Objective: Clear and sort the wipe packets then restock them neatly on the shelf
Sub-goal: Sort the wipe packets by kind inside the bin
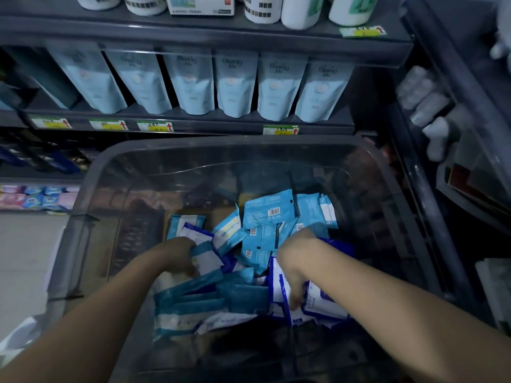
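Your left hand [177, 255] clutches a white packet [207, 258] in the bin [91, 172]. I cannot tell what your right hand [293, 269] holds. Blue pouches [235, 84] stand at twelve o'clock.

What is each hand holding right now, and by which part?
The left hand grips a white-and-blue wipe packet by its left edge; the right hand grips dark-blue-bordered white wipe packets by their left ends.

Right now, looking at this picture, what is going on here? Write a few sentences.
A person is sorting through a clear plastic bin of loose teal and white wipe packets. The left hand grips a white and blue packet; the right hand holds a bunch of white packets with dark blue edges. Pale blue stand-up pouches line the dark shelf behind the bin.
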Available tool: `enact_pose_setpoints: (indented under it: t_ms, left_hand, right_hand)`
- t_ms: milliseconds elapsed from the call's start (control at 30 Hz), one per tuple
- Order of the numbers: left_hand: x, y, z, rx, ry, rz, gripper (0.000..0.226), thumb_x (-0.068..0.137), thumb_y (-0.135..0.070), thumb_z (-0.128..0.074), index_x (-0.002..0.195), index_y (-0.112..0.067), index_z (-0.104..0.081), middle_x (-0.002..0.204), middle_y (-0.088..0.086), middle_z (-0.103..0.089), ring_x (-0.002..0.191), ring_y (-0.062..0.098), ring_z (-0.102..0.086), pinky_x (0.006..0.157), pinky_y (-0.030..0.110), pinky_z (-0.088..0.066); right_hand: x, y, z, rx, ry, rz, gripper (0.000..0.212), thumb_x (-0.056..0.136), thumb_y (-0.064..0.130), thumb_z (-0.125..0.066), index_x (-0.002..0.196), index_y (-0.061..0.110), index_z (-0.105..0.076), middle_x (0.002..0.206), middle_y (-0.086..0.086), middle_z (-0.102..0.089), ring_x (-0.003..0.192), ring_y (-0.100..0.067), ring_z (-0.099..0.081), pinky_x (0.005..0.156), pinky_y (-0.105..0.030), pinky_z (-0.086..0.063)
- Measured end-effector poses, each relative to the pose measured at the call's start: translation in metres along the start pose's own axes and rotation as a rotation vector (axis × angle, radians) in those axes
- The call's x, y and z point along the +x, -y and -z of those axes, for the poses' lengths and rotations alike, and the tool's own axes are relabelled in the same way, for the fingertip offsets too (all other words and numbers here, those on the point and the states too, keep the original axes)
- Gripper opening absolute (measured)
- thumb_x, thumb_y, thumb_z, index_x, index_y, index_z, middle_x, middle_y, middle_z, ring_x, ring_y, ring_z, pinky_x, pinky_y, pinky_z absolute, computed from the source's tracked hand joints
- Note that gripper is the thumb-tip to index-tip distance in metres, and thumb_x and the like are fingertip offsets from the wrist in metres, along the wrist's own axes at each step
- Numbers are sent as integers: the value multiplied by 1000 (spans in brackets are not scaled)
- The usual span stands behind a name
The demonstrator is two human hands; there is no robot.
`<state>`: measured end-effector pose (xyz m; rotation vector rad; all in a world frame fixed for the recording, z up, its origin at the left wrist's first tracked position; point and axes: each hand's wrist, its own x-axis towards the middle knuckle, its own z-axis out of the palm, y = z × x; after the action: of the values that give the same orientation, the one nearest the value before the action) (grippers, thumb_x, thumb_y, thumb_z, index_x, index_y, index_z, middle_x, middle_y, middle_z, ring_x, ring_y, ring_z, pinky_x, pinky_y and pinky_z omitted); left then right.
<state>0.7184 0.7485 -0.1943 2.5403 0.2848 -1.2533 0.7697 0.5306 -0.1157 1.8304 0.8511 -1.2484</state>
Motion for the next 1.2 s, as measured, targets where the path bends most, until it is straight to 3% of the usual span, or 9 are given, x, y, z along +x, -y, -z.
enact_pose_setpoints:
  t_ms: [100, 200, 367, 533, 667, 800, 967, 1100, 1200]
  left_hand:
    - [-2, -3, 7, -240, 3, -64, 34, 83, -27, -71, 114, -16, -62, 111, 1, -63, 94, 16, -58, 78, 23, -43]
    - [-6, -14, 6, -528, 93, -173, 24, 88, -22, -67, 111, -15, -63, 106, 1, -67, 94, 15, -64, 75, 22, -49]
    - [-10, -43, -10, -589, 188, -265, 38, 87, -23, -68, 122, -18, -56, 108, -4, -66, 96, 12, -62, 87, 28, -51]
    - [-15, -65, -41, -50, 57, -297, 84, 70, -32, -79, 139, -21, -32, 133, 2, -54, 114, 22, -55, 93, 33, -47]
    - [-15, -76, -35, 89, -63, -316, 49, 78, -35, -71, 121, -18, -54, 114, 4, -61, 103, 22, -59, 76, 27, -43]
    - [-9, -62, -8, -315, 35, -293, 20, 72, -17, -79, 86, -17, -65, 84, -5, -66, 79, 15, -62, 65, 21, -47]
    - [-3, -33, 28, -1000, 117, -290, 42, 61, -5, -84, 99, -3, -68, 95, 10, -74, 85, 23, -71, 74, 29, -57]
    - [3, -31, 37, -1272, 135, -357, 81, 29, -25, -97, 102, -3, -68, 101, 16, -73, 86, 26, -71, 68, 32, -59]
    - [4, -46, 42, -1361, -21, -321, 47, 58, -10, -87, 100, -9, -67, 101, 15, -72, 81, 23, -72, 66, 35, -60]
  right_hand:
    - [6, 2, -4, 157, -193, 38, 59, 79, 74, -54, 78, 15, -55, 73, 3, -49, 69, -19, -49, 70, -31, -43]
    - [20, 4, -11, 445, -441, 61, 56, 81, 71, -54, 86, 15, -58, 80, 2, -56, 69, -17, -52, 52, -27, -35]
    - [30, 3, -14, 799, -523, 204, 70, 74, 59, -72, 128, 21, -50, 121, 1, -57, 108, -24, -56, 76, -33, -46]
    - [38, 5, -18, 758, -433, 261, 62, 76, 46, -76, 127, 21, -54, 123, 1, -57, 108, -24, -55, 80, -34, -46]
    - [41, 2, -20, 800, -429, 268, 65, 76, 46, -76, 131, 19, -54, 124, 1, -57, 108, -22, -56, 82, -33, -46]
    - [42, -6, -18, 1069, -476, 306, 64, 71, 45, -80, 124, 18, -55, 121, 2, -57, 102, -16, -55, 81, -30, -46]
    - [43, -15, -11, 1582, -468, 415, 51, 67, 39, -85, 111, 28, -63, 113, 12, -67, 106, -7, -61, 99, -31, -47]
    - [48, -20, -6, 1561, -534, 374, 41, 69, 27, -86, 103, 24, -63, 104, 10, -67, 96, -8, -64, 90, -31, -52]
    - [51, -26, -2, 1487, -838, 202, 29, 74, 26, -81, 92, 28, -59, 102, 8, -62, 95, -14, -59, 85, -32, -50]
